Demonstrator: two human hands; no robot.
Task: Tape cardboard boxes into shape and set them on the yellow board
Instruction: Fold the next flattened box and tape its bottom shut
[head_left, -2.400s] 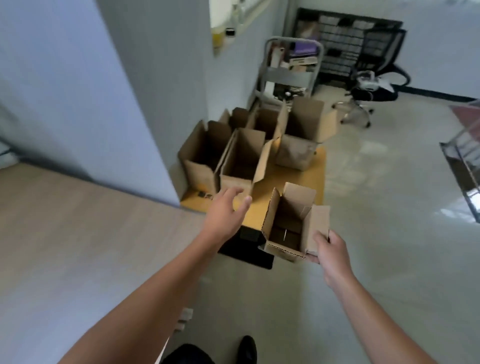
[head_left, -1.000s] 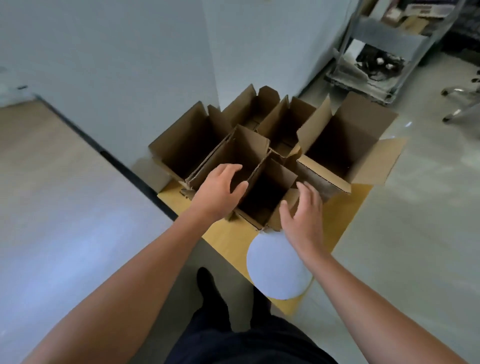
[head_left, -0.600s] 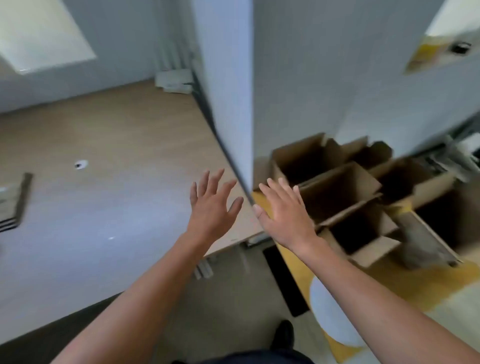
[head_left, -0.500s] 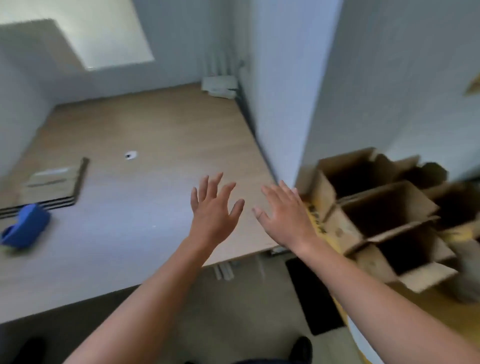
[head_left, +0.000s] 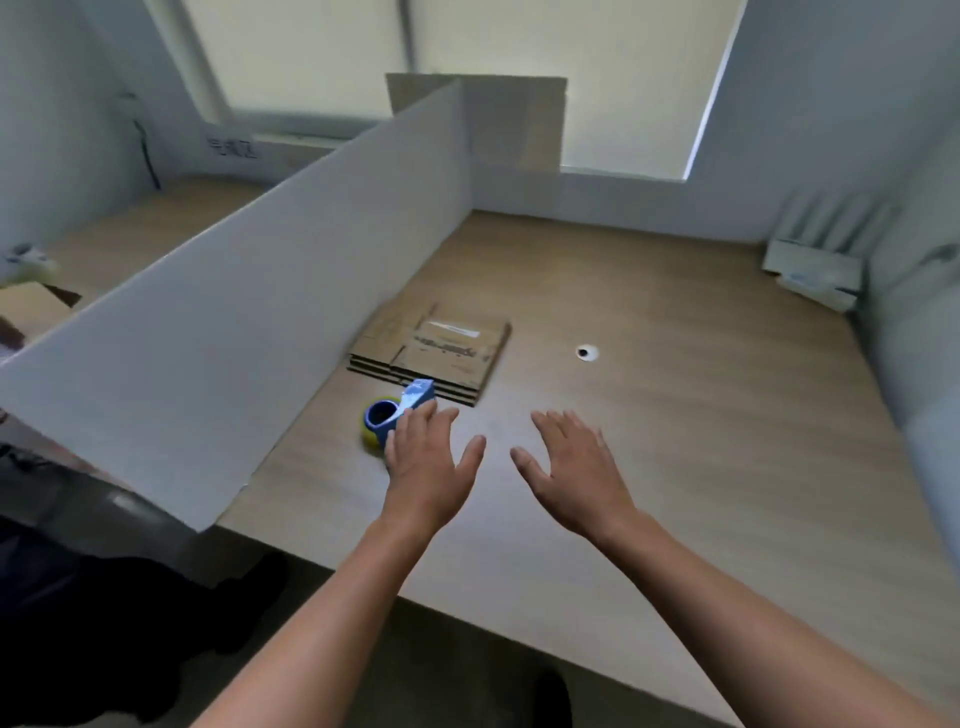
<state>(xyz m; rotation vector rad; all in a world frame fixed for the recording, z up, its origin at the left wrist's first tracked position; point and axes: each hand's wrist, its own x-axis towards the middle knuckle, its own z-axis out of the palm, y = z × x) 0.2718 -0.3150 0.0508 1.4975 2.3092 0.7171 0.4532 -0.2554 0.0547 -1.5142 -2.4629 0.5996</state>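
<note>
Now both hands hang over the wooden bench (head_left: 701, 415), palms down, fingers straight and spread, holding nothing. The left hand (head_left: 426, 467) is on the near side of a blue tape dispenser (head_left: 397, 415) with a yellow roll. Its fingertips overlap the dispenser, but whether they touch it cannot be told. The right hand (head_left: 571, 473) is to its right, apart from it, over bare wood. Just beyond the dispenser a stack of flattened cardboard boxes (head_left: 436, 348) lies flat on the bench, beside the foot of a white divider (head_left: 234, 322) along the left side. Right of the stack is a small round hole (head_left: 587, 353) in the bench top.
</note>
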